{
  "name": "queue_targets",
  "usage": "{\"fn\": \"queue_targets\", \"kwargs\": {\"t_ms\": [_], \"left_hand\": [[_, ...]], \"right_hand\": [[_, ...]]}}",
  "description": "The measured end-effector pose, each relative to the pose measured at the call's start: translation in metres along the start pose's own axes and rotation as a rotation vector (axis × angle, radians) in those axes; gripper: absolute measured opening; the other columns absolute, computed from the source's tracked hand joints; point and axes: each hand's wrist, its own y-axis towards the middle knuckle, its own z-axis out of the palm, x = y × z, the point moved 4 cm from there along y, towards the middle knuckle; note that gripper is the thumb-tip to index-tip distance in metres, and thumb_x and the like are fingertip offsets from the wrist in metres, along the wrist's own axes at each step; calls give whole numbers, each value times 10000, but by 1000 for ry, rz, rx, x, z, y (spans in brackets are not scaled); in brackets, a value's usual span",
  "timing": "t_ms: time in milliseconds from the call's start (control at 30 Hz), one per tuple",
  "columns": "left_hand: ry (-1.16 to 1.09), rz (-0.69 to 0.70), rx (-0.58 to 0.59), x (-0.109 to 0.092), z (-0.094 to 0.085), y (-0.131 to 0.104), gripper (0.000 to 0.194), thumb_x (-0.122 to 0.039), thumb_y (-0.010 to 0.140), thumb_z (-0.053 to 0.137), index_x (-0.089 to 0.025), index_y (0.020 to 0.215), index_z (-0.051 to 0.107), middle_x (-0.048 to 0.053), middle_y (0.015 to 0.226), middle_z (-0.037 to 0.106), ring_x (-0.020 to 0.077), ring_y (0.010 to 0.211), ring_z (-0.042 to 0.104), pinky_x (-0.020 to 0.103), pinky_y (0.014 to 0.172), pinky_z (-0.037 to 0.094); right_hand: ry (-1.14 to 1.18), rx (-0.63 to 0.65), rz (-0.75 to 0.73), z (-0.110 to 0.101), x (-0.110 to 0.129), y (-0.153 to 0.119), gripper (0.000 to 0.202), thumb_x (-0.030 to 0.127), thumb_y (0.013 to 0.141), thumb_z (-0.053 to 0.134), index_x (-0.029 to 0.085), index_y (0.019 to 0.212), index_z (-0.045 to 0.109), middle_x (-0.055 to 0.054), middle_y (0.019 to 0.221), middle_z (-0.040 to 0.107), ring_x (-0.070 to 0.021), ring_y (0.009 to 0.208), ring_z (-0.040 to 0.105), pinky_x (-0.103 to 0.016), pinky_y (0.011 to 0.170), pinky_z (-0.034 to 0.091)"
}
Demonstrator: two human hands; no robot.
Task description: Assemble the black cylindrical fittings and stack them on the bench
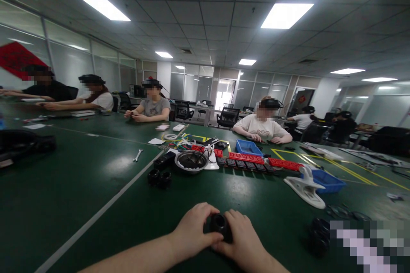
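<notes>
Green counter (80, 187). Left to right: wrench (138, 155), two black rings (159, 178), metal bowl (191, 161) with dark parts inside, contents unclear. Red strips (256, 160), blue bin (248, 147), second blue bin (326, 179) behind white clamp (306, 187); bin contents hidden. No readable writing. Left hand (192, 232) and right hand (243, 239), both grips pinched on black cylindrical part (220, 225), low centre, just above the counter.

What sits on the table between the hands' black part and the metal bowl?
In the head view, only bare green table separates the black part from the metal bowl.
</notes>
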Motion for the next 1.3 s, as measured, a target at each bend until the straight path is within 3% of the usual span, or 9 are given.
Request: {"fn": "queue_targets", "kwargs": {"t_ms": [133,267,467,667,767,867,1033,1200,1300], "left_hand": [[-102,135,154,3,0,0,424,-205,669,683,-273,1067,554,-11,943,555,166,810,516,248,707,403],[-134,154,172,3,-2,0,442,-217,653,711,-286,1064,564,-11,964,560,173,855,519,258,741,402],[-100,84,125,-4,-2,-2,425,-214,592,748,-224,982,580,4,936,556,188,860,506,268,734,403],[-18,-45,-5,-4,3,-4,418,-204,582,731,-190,959,550,25,930,553,204,846,496,292,737,401],[-16,12,38,-4,3,-5,507,-208,618,712,-240,1084,515,23,967,539,203,874,496,293,760,403],[-38,122,117,-4,0,-4,488,-211,666,691,-292,1116,519,7,962,533,194,890,500,287,784,400],[-95,247,161,-5,-6,-2,460,-243,677,710,-293,1104,546,11,1009,545,197,955,484,290,836,382],[-61,184,110,-7,-1,-2,462,-270,631,740,-250,1059,568,14,990,567,206,939,489,296,819,385],[17,64,23,-7,1,-3,444,-270,596,751,-205,1002,585,23,936,581,223,904,501,320,808,380]], "right_hand": [[291,220,-136,-8,-8,2,520,318,562,737,201,1037,561,-37,983,531,-211,913,475,-300,783,353],[406,334,-182,-13,-13,5,375,275,572,737,186,920,631,-13,918,537,-193,890,474,-284,773,350],[253,180,-6,2,-18,6,393,337,465,783,156,770,613,-2,790,546,-177,755,489,-247,632,344],[-55,17,25,5,0,0,296,422,618,654,160,741,598,-57,756,609,-219,721,512,-323,670,335],[18,36,-29,0,0,-1,456,461,551,706,172,888,604,-68,886,597,-251,826,506,-352,743,342],[202,162,-84,-3,-6,1,634,389,532,742,202,1104,541,-64,1019,544,-247,923,480,-343,797,352],[373,296,-147,-8,-15,4,494,305,569,734,211,1036,605,-19,924,546,-218,901,491,-311,785,359],[279,185,-26,1,-15,5,517,382,466,778,175,915,628,-26,847,577,-212,791,514,-280,663,364],[97,54,33,7,-9,4,485,502,530,707,156,858,618,-60,807,610,-224,737,522,-303,644,346]]}}
